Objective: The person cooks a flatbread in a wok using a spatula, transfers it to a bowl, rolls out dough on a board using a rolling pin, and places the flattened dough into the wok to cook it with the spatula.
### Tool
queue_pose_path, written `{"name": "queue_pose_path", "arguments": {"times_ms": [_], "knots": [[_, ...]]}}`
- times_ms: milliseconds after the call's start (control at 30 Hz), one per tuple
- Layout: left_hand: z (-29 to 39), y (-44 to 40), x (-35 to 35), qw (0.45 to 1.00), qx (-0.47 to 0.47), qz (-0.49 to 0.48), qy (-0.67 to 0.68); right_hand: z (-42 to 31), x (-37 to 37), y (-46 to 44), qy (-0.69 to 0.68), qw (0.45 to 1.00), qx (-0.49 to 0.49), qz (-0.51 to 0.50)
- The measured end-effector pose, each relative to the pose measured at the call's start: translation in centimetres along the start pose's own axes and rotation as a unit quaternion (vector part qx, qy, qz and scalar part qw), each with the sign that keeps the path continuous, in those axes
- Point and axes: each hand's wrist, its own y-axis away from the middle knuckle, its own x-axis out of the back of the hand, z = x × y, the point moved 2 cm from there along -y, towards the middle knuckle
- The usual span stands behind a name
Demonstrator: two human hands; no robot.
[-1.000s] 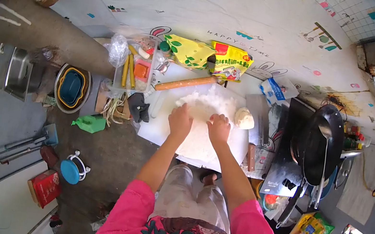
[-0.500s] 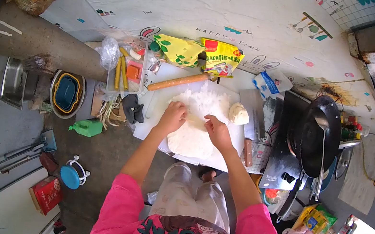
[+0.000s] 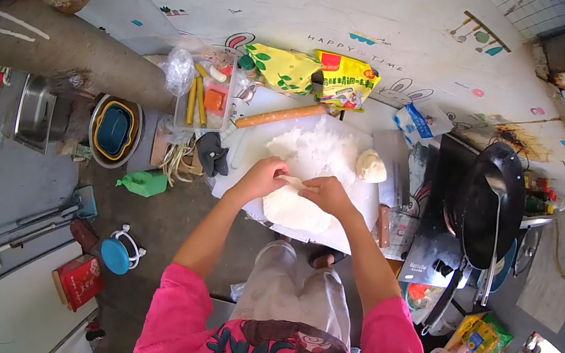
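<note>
Dough sheet point(image 3: 294, 210) lay at the near side of the white board point(image 3: 341, 238), close in front of my body, where both arms could reach it without stretching. At its far edge my left hand point(image 3: 264, 177) and right hand point(image 3: 329, 195) came in from either side, fingertips drawn close together, each with a pinch of the dough's raised rim. I judged the grip light, since soft dough would tear or dent under a hard squeeze, and gripping it in two places shared the weight; how deep the thumbs sat underneath, I could not tell.

Just beyond my fingers lay loose flour point(image 3: 316, 145), handy there, I suppose, against sticking. To its right sat a dough ball point(image 3: 371, 166), apart from the sheet, and beside that a cleaver point(image 3: 391, 165), its handle pointing towards me, as suits an easy grasp. Farther off, the rolling pin point(image 3: 281, 116) lay slantwise, probably out of the way of my wrists. Past it, two yellow bags point(image 3: 345, 81) leaned by the wall point(image 3: 393, 25), which likely kept them upright.
</note>
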Motion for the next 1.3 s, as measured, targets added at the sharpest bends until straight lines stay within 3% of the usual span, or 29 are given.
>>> {"name": "queue_pose_path", "arguments": {"times_ms": [133, 300, 400, 433, 533, 567, 667, 767, 833, 933, 1033, 1100, 1133, 1233, 1300], "knots": [[4.9, 1.7, 2.2, 0.998, -0.036, -0.003, 0.048, -4.6, 3.1, 3.4, -0.065, 0.998, -0.006, -0.002], [14.3, 3.7, 6.7, 0.989, -0.145, 0.030, 0.014, -12.8, 7.9, 8.2, -0.048, 0.991, 0.081, 0.094], [20.3, 6.1, 9.6, 0.946, -0.281, 0.162, -0.023, -19.7, 10.1, 11.8, 0.016, 0.972, 0.142, 0.186], [20.8, 6.5, 9.6, 0.925, -0.278, 0.256, 0.048, -21.2, 10.1, 12.7, 0.067, 0.937, 0.250, 0.235], [19.0, 8.0, 5.7, 0.789, -0.230, 0.506, 0.263, -23.9, 8.5, 14.9, 0.141, 0.904, 0.294, 0.275], [13.5, 6.4, 2.8, 0.802, -0.123, 0.432, 0.395, -23.8, 7.6, 15.1, 0.166, 0.900, 0.302, 0.267], [15.3, 5.4, 0.2, 0.911, -0.108, 0.368, 0.154, -20.7, 4.2, 14.7, 0.214, 0.899, 0.314, 0.216], [17.5, 4.9, -3.0, 0.953, -0.089, 0.279, -0.085, -17.3, 1.7, 15.6, 0.264, 0.911, 0.276, 0.154], [18.9, 4.6, -3.6, 0.941, -0.097, 0.252, -0.203, -16.3, 1.7, 17.0, 0.259, 0.919, 0.261, 0.140], [22.0, 4.1, -3.7, 0.900, -0.134, 0.228, -0.346, -15.3, 7.2, 22.1, 0.216, 0.930, 0.211, 0.208], [27.4, 2.5, -5.8, 0.848, -0.172, 0.191, -0.463, -9.3, 15.1, 29.1, 0.277, 0.896, 0.053, 0.344], [30.5, 2.3, -7.3, 0.814, -0.139, 0.162, -0.540, -4.7, 20.2, 34.3, 0.349, 0.829, -0.067, 0.432], [31.0, 1.8, -8.3, 0.802, -0.167, 0.181, -0.544, -2.4, 21.9, 36.8, 0.370, 0.784, -0.126, 0.482], [32.7, 0.0, -11.8, 0.776, -0.206, 0.219, -0.555, 6.0, 24.3, 41.4, 0.436, 0.723, -0.277, 0.458], [34.7, -1.3, -14.0, 0.763, -0.199, 0.229, -0.571, 10.0, 24.5, 41.6, 0.367, 0.777, -0.312, 0.405]]}}
